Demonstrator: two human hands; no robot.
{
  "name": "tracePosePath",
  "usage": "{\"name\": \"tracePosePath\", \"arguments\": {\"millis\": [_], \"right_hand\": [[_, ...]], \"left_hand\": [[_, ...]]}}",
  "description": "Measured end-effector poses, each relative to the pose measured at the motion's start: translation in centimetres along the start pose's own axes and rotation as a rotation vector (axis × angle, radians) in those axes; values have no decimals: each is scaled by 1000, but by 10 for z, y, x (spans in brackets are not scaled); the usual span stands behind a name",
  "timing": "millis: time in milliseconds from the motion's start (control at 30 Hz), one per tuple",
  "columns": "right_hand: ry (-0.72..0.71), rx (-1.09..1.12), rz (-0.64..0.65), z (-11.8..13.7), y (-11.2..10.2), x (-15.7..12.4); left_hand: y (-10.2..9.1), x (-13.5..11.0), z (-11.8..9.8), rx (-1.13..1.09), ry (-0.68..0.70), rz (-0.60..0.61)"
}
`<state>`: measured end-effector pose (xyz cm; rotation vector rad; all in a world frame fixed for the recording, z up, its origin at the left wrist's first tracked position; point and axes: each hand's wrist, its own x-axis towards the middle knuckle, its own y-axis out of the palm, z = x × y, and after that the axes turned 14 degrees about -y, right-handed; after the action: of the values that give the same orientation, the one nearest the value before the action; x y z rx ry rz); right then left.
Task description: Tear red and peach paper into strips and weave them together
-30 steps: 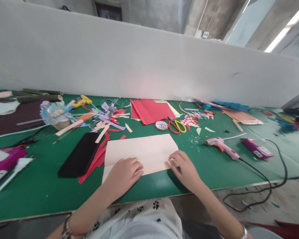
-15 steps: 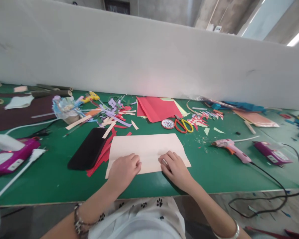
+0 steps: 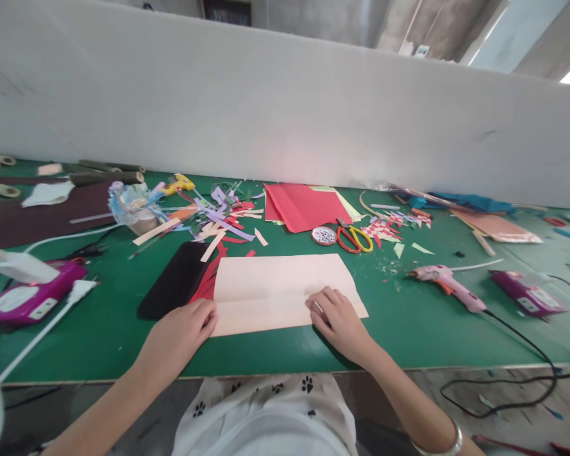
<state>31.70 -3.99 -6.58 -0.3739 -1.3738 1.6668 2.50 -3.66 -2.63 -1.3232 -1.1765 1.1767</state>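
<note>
Resting on cream paper [image 3: 275, 278], R hand [image 3: 335, 320] sits twd its right end, fingers bent & loosely apart. L hand [image 3: 185, 326] is at the sheet's left edge, fingers curled in; can't tell if they pinch it. Paper lies creased nr front edge of green table [image 3: 266, 354]. Black smartphone [image 3: 173, 282] & red paper strips [image 3: 209, 278] just L of it; scissors [image 3: 354, 238] beyond, pink glue gun [image 3: 451, 289] well off to R.

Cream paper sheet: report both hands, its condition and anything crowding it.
Left hand at left edge of cream paper sheet, right hand on its near right part. Sheet creased lengthwise. Red paper strips and black smartphone close on its left.
</note>
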Motion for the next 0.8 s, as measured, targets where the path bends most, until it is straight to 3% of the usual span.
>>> {"name": "tracePosePath", "arguments": {"millis": [133,267,367,500,667,800], "right_hand": [[0,12,-8,1,-3,-1],[-62,4,-23,10,-5,3],[-166,-9,18,21,-2,12],[-243,-72,72,28,-1,23],[-273,-132,-12,28,-9,29],[-435,-171,-48,35,-6,40]], "left_hand": [[3,-1,4,-73,-5,6],[7,-2,2,-82,128,-122],[11,-3,-8,-88,272,-172],[10,-4,-25,-106,347,-75],[7,3,-42,-140,388,-52],[6,10,-54,-207,502,-133]]}}
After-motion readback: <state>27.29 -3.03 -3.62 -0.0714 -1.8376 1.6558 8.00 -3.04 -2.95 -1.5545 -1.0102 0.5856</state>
